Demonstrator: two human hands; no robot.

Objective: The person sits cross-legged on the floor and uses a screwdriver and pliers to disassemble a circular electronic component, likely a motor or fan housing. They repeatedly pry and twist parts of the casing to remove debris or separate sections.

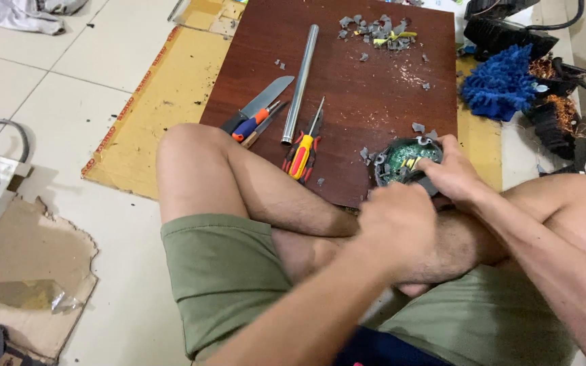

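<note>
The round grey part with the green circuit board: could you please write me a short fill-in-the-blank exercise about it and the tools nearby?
1. The round grey part with the green circuit board rests on a dark brown ____ board.
2. The right hand grips the part's ____ edge.
3. The long silver metal tube lies between the steel-bladed knife and a heap of grey ____.

Missing: wooden; right; fragments

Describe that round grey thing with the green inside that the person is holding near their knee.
The round grey casing looks like dark plastic, with a green circuit board and a bit of yellow showing inside its open top. It sits at the near edge of the dark brown wooden board, tilted slightly. The right hand grips its right side; the left hand covers its near edge. Small grey broken fragments lie around it.
</note>
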